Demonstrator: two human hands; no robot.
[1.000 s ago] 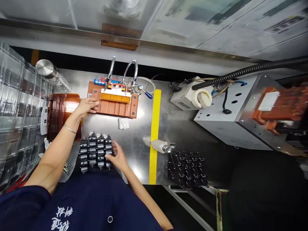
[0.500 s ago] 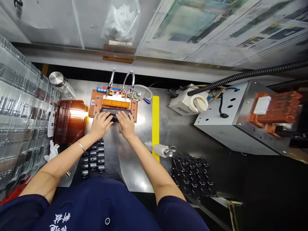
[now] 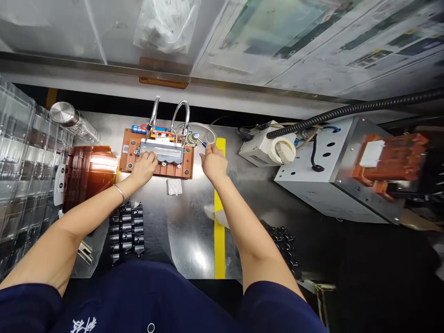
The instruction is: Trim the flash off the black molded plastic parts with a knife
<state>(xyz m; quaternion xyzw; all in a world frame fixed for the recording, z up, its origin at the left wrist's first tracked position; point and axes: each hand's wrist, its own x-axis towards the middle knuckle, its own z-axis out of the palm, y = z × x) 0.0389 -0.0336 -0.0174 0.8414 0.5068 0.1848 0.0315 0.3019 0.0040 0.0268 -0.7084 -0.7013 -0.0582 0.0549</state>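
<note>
A long dark part with a shiny grey top face (image 3: pixel 162 151) and a scalloped front edge sits across an orange-brown fixture (image 3: pixel 178 172). On its left front end rest the slightly bent fingers of my left hand (image 3: pixel 144 167); the thumb is hidden. My right hand (image 3: pixel 214 164), to the right of the fixture, is closed around the blue handle (image 3: pixel 203 144) of a small lever clamp. Only the handle's inner end shows past the fingers. Two bendable metal tubes (image 3: pixel 181 107) arch over the fixture's back edge.
Left stand a metal-lidded bottle (image 3: pixel 74 121), an amber roll (image 3: pixel 92 169) and stacked clear trays (image 3: pixel 21 162). Black ribbed parts (image 3: pixel 126 231) lie in front. A small white pad (image 3: pixel 174 187) lies before the fixture. Yellow tape (image 3: pixel 219 249) crosses the bench; a white machine box (image 3: pixel 312 180) stands right.
My right hand has left the dark part and moved right onto the blue handle. The part now lies further back, over the orange strip. My left hand stays at its left end.
</note>
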